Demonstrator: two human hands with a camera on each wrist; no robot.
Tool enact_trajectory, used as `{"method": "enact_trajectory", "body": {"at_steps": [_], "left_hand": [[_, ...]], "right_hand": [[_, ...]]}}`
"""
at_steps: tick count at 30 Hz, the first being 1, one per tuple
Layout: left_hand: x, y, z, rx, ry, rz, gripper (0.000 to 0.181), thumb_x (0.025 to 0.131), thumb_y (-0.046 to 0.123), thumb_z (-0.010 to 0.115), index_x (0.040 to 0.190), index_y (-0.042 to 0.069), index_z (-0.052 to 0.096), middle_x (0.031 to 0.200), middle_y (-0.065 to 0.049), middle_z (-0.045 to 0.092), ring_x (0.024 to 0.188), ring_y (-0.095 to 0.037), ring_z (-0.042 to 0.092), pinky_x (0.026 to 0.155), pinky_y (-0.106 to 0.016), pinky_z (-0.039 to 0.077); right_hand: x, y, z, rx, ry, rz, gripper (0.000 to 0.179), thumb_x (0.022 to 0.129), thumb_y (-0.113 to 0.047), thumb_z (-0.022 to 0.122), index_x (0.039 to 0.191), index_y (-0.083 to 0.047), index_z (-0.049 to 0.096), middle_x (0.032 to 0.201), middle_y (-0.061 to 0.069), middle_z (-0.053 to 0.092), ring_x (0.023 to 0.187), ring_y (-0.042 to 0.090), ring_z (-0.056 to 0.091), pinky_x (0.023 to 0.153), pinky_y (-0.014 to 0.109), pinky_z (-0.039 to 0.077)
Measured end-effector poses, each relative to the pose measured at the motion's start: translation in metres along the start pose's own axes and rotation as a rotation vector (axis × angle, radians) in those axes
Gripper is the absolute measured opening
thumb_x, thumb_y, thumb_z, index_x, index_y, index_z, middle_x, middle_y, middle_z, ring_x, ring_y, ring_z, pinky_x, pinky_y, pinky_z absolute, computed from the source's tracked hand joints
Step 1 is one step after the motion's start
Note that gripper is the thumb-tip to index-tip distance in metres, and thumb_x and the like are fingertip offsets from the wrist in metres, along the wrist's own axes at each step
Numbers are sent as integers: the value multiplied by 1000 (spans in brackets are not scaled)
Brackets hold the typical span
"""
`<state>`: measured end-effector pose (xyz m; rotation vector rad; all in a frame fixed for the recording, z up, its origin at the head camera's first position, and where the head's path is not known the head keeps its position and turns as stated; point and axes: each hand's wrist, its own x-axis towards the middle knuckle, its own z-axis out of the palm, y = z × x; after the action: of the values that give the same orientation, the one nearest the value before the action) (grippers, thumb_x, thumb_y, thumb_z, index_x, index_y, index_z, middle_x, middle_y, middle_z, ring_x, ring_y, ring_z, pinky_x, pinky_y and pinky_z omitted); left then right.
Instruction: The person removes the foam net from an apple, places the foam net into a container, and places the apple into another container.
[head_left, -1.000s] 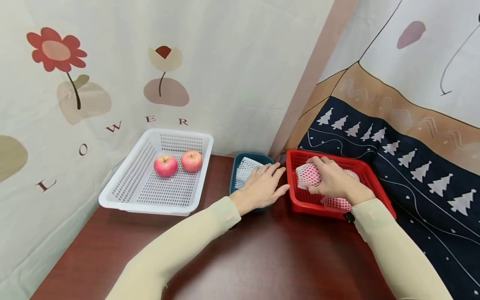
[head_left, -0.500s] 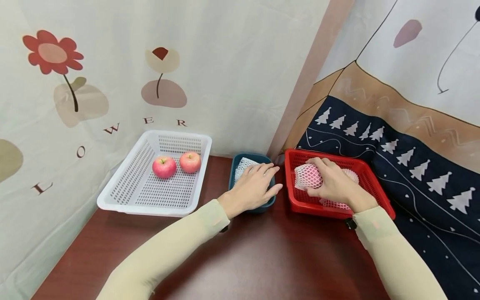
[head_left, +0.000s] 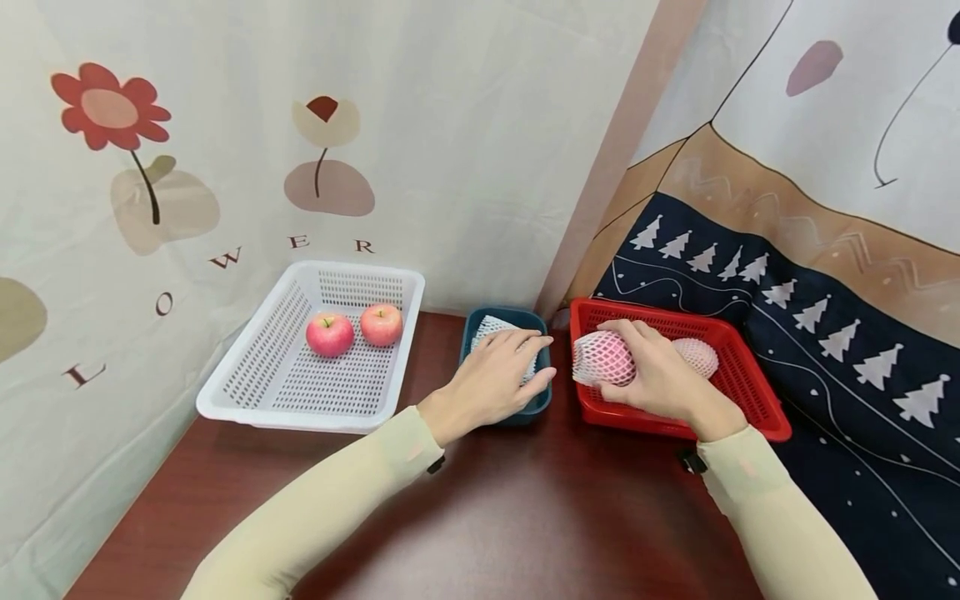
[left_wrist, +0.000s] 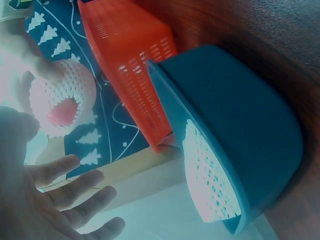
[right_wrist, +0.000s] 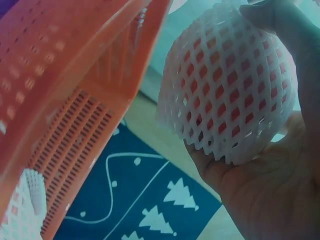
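Sitting within the right fingers: a netted fruit.

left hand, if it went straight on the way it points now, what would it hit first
Probably the left side of the red slotted plastic basket: in the head view, the left hand points that way. Its height is unclear, so it might pass above the rim.

Printed cloth behind brown table
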<state>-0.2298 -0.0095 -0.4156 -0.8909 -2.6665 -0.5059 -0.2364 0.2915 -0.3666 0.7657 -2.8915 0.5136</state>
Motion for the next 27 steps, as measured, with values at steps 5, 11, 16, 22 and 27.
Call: {"method": "enact_trajectory", "body": {"at_steps": [5, 11, 16, 22, 27], "left_hand": [[-9, -5, -4, -1, 43, 21, 57, 119, 51, 62, 164, 16, 65, 164, -9, 70, 152, -30, 67, 131, -58, 54], [-18, -12, -9, -11, 63, 20, 56, 119, 49, 62, 164, 16, 66, 164, -9, 70, 153, -32, 67, 128, -62, 56], [-27, -15, -12, -15, 76, 13, 55, 118, 49, 64, 162, 16, 67, 162, -10, 71, 151, -33, 68, 127, -62, 56], [-35, -16, -16, -25, 103, 18, 53, 117, 47, 67, 158, 15, 71, 159, -12, 72, 150, -34, 69, 122, -63, 59], [-44, -18, -18, -10, 91, 19, 52, 116, 47, 68, 157, 15, 72, 159, -13, 72, 147, -35, 70, 113, -61, 64]], "right_hand": [[-4, -9, 9, 17, 10, -21, 88, 87, -30, 98, 163, -17, 55, 146, 13, 70, 130, 34, 68, 108, 65, 67], [-9, -20, 17, 39, 7, -44, 92, 83, -31, 100, 162, -18, 56, 143, 10, 70, 128, 30, 66, 105, 63, 67], [-13, -29, 23, 53, 6, -76, 93, 82, -31, 101, 163, -18, 56, 144, 10, 71, 126, 28, 67, 104, 57, 69], [-17, -37, 31, 71, 11, -108, 96, 81, -29, 102, 163, -16, 55, 147, 10, 69, 128, 27, 67, 103, 54, 70], [-21, -41, 39, 92, 3, -125, 97, 79, -31, 104, 163, -17, 55, 148, 6, 69, 129, 24, 66, 102, 51, 71]]}}
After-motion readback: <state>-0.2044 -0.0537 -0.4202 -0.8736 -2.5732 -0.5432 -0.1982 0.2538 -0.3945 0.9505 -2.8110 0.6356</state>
